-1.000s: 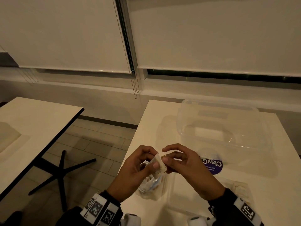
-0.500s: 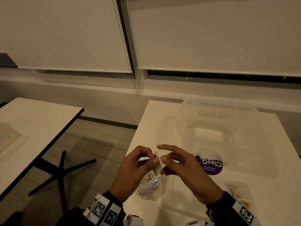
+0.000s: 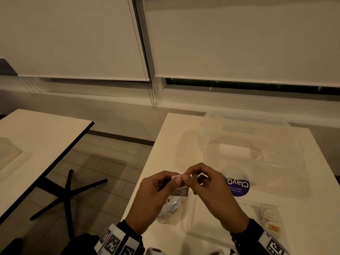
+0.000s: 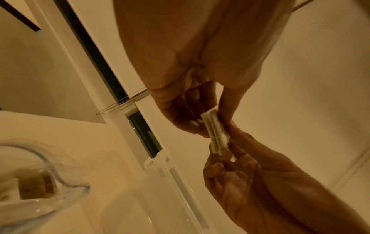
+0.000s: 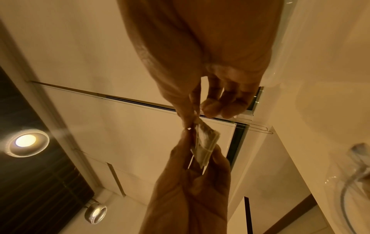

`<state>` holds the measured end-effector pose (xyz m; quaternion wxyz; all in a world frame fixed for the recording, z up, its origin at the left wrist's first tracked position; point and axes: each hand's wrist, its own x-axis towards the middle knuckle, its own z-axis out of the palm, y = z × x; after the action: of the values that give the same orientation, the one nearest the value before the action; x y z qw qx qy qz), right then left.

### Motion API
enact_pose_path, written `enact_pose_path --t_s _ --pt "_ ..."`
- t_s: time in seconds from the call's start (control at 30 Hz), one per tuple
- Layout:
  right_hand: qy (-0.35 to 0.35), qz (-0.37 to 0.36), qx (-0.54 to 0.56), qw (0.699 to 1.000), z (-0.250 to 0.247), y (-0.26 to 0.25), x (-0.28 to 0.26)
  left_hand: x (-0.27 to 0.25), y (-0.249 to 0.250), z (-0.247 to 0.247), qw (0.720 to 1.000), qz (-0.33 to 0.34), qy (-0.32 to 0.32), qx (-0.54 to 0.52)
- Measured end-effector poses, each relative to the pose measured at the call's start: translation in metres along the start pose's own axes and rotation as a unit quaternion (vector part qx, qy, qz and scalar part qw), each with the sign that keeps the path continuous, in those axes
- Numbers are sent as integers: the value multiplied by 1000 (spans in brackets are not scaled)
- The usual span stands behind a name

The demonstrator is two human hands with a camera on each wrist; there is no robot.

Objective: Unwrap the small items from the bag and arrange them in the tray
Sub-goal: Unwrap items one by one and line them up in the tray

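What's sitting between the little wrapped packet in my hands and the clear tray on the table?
Nothing visible. Left hand and right hand pinch the wrapped packet in the air, the tray lies open just below, and the bag sits beside it.

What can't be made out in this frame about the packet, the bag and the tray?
- Small packet: contents hidden by its wrapper in both wrist views; in the head view, the left hand and right hand pinching it cover most of it.
- Bag: contents partly behind the left hand.
- Tray: near edge cut off by the frame; items at its right too small.
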<state>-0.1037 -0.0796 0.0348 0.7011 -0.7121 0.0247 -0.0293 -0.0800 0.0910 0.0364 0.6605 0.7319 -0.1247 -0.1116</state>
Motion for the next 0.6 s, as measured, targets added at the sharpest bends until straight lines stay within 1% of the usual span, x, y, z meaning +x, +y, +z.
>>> enact_pose_path --t_s 0.13,0.27,0.43,0.5,0.6 --pt "-36 3 -15 999 -7 -5 -1 0 -1 2 999 2 33 -18" --pt "-32 3 15 999 -14 -9 -1 -2 3 6 998 9 58 -16" --pt "-42 10 -6 999 -19 -19 -4 -6 10 12 997 36 70 -6" --pt "-32 10 -5 999 -21 -21 -5 -10 11 11 994 56 90 29" --pt "-14 10 18 1000 -20 -20 -7 -18 9 10 980 87 118 135"
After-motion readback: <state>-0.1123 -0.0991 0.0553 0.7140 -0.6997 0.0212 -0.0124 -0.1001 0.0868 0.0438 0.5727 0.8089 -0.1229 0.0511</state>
